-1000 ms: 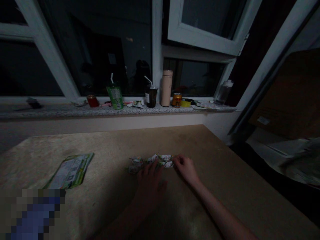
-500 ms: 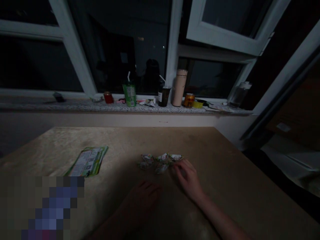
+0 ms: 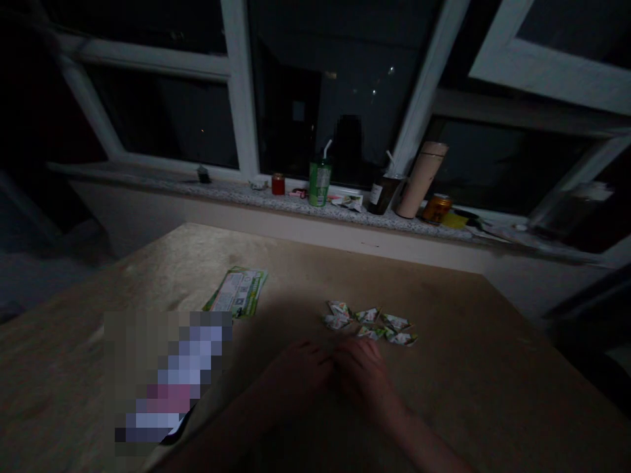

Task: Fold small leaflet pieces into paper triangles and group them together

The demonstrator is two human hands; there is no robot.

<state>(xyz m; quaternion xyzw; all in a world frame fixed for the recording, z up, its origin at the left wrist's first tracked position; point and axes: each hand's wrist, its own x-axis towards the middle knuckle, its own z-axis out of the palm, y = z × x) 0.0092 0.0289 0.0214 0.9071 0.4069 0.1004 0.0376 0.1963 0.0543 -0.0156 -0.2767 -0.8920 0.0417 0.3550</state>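
Note:
Several small folded paper pieces [image 3: 371, 322], white with green print, lie in a loose cluster on the brown table [image 3: 468, 368]. Just in front of them my two hands rest side by side, touching. My left hand [image 3: 298, 374] lies palm down with its fingers stretched toward the right one. My right hand [image 3: 363, 371] has its fingers curled in against the left fingertips; the dim light hides whatever is between them. Neither hand touches the cluster.
A green and white leaflet [image 3: 237, 292] lies flat to the left of the pieces. On the window ledge [image 3: 231, 194] stand a green cup with a straw [image 3: 319, 182], a dark cup [image 3: 383, 192], a tall beige flask [image 3: 421, 179] and small cans [image 3: 436, 207].
My right hand has drawn back from the paper pieces and now meets my left hand. The view has swung to the left, shifting everything rightward in the picture.

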